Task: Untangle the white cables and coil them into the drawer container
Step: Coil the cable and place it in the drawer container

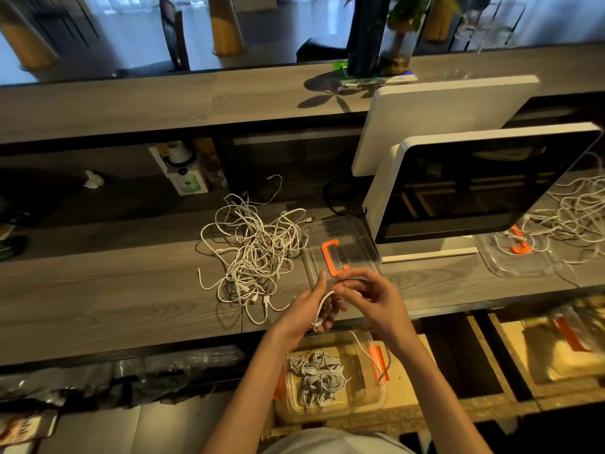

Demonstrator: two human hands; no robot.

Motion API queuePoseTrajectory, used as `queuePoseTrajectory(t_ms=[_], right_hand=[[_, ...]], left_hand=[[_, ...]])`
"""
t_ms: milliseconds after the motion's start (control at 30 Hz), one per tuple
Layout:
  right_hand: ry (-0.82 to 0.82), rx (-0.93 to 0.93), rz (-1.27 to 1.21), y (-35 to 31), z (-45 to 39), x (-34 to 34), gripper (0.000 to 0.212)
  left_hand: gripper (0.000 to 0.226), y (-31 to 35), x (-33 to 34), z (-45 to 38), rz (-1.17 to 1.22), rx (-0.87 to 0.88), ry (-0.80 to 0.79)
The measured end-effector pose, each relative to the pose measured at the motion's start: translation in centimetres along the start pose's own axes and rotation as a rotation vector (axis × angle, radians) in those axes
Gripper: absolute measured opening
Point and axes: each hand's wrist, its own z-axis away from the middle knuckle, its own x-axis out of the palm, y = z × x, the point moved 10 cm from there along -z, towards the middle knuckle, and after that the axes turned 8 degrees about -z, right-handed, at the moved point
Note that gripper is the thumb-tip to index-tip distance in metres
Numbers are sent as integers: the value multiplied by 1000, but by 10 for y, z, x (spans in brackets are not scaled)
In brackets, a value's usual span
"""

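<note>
Hands, left (312,311) and right (366,298), both grip one white cable (322,304), fingers curled around it. Tangled pile (252,253) lies just left of lid (340,247); drawer container (327,378) sits below hands.

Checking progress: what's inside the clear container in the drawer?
Several coiled white cables lie bunched inside the drawer container. Its left edge is hidden behind the left forearm.
</note>
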Motion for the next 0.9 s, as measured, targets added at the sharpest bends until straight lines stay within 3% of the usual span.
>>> queuePoseTrajectory(t_ms=[133, 267, 333, 467, 567, 700, 800, 900], right_hand=[[77, -16, 49, 6, -1, -15, 22], [58, -17, 149, 9, -2, -23, 18], [55, -3, 256, 12, -2, -31, 16], [69, 25, 333, 17, 2, -50, 12], [53, 21, 346, 17, 4, -55, 14], [-8, 55, 308, 22, 5, -48, 20], [-26, 72, 256, 24, 5, -40, 16], [-72, 107, 363, 34, 6, -32, 10]], left_hand=[[71, 2, 19, 7, -54, 27, -200], [53, 11, 20, 7, -167, 139, -218], [51, 14, 6, 3, -86, 180, -138], [54, 18, -46, 1, 86, 224, 236], [52, 10, -75, 2, 266, 221, 414], [54, -4, -90, 0, 348, 193, 505], [55, -7, -92, -1, 545, 226, 512], [53, -9, -88, -4, 740, 220, 477]])
